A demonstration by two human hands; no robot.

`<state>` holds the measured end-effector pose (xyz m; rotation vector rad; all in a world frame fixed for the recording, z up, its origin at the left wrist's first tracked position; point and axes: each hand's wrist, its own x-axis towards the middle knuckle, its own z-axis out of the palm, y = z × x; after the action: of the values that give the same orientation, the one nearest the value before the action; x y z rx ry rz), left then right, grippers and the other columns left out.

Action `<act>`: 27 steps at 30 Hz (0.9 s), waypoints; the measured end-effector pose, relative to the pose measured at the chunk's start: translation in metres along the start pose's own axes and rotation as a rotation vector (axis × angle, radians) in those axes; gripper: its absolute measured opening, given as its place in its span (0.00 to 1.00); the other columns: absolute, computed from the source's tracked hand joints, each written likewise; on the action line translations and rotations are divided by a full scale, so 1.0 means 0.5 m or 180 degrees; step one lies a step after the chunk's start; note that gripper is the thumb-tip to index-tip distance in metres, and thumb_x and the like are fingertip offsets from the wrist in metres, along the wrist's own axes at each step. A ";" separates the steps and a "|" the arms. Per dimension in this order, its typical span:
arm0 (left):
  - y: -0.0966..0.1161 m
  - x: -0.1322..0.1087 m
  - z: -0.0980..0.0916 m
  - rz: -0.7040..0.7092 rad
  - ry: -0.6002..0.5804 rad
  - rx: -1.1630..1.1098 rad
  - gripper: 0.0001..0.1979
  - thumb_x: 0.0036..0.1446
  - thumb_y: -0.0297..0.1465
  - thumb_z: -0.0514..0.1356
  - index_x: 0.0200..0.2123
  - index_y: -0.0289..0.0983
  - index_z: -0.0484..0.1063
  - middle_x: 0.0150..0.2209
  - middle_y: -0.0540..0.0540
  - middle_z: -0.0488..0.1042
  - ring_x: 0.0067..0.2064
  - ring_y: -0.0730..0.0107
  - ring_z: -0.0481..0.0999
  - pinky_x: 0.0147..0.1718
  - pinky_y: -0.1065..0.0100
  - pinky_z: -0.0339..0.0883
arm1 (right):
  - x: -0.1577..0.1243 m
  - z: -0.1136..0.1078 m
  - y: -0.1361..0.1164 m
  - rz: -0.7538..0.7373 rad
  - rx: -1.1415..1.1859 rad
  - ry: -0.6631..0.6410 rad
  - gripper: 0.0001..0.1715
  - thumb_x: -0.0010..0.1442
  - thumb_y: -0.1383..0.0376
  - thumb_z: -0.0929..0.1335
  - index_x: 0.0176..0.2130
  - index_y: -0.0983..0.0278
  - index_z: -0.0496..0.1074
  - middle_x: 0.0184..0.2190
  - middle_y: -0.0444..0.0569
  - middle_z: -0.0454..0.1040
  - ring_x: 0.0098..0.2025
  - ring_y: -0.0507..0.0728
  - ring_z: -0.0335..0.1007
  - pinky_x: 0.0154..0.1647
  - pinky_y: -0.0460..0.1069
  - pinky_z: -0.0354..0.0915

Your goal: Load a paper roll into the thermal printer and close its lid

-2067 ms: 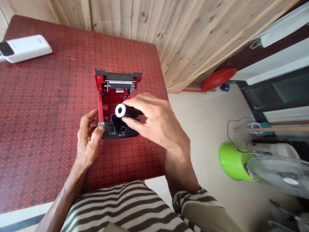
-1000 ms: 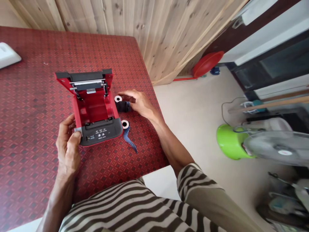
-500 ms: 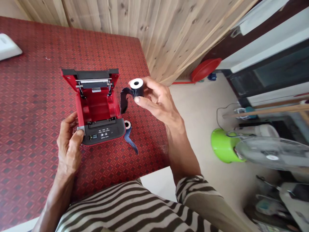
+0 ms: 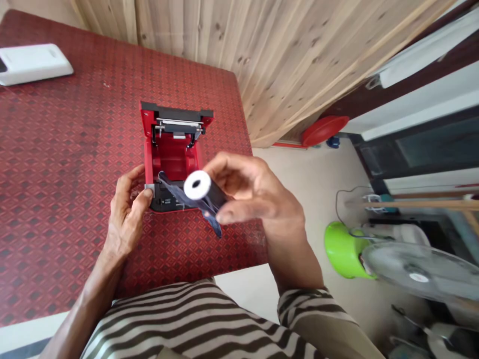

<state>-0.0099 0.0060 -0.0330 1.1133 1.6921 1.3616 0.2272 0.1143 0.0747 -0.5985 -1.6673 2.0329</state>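
A red and black portable printer (image 4: 174, 159) stands on the table with its lid tipped up and its red paper bay exposed. My left hand (image 4: 129, 207) grips its front left corner, thumb on the grey corner piece of the dark control panel. My right hand (image 4: 254, 192) pinches a small paper roll (image 4: 197, 184) with a white end and dark blue-black outer layer. Its torn, loose end hangs leftward across the printer's panel. The roll is held above the printer's front right, hiding part of it. A dark strip (image 4: 215, 227) shows below the roll; which roll it belongs to I cannot tell.
The table (image 4: 75, 199) has a red patterned top. A white device (image 4: 35, 64) lies at its far left. Wooden boarding (image 4: 209, 35) rises behind. On the floor to the right are a green bucket-like object (image 4: 340, 249), a fan (image 4: 419, 271) and a red basin (image 4: 325, 130).
My right hand has brought the roll left and nearer, from beside the printer to over its front. The second roll on the table is now mostly hidden. The view has shifted left.
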 end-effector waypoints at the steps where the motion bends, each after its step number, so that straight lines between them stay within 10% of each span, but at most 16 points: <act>1: 0.000 -0.001 0.000 -0.0009 -0.0006 -0.0016 0.27 0.66 0.45 0.64 0.65 0.40 0.77 0.57 0.40 0.83 0.51 0.55 0.84 0.52 0.55 0.80 | -0.004 -0.002 -0.006 -0.0088 0.0051 -0.0230 0.23 0.55 0.61 0.85 0.47 0.60 0.80 0.38 0.44 0.84 0.39 0.55 0.83 0.44 0.50 0.78; 8: 0.002 -0.005 0.001 -0.0111 -0.0036 -0.0193 0.27 0.66 0.46 0.64 0.64 0.42 0.77 0.55 0.38 0.82 0.54 0.48 0.83 0.54 0.48 0.79 | 0.019 0.002 -0.036 0.0143 -0.1046 -0.0263 0.15 0.68 0.59 0.76 0.52 0.60 0.79 0.45 0.47 0.84 0.45 0.57 0.82 0.47 0.51 0.75; 15: 0.000 -0.008 0.007 -0.0124 -0.0034 -0.0264 0.30 0.66 0.49 0.63 0.65 0.41 0.76 0.59 0.37 0.80 0.59 0.49 0.80 0.58 0.48 0.76 | 0.100 0.006 0.035 -0.0006 -0.2999 0.0105 0.12 0.77 0.56 0.62 0.53 0.58 0.69 0.43 0.48 0.79 0.43 0.60 0.75 0.52 0.56 0.71; 27: 0.003 -0.009 -0.001 -0.0117 -0.0151 -0.0061 0.32 0.68 0.52 0.62 0.67 0.41 0.75 0.58 0.38 0.80 0.57 0.50 0.79 0.55 0.50 0.76 | 0.114 0.042 0.060 -0.0191 -0.4098 0.0370 0.11 0.73 0.68 0.70 0.54 0.60 0.76 0.52 0.54 0.78 0.55 0.64 0.76 0.63 0.61 0.73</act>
<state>-0.0081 0.0019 -0.0316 1.0900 1.6545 1.3159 0.1669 0.1258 0.0458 -0.9703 -2.7093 0.6124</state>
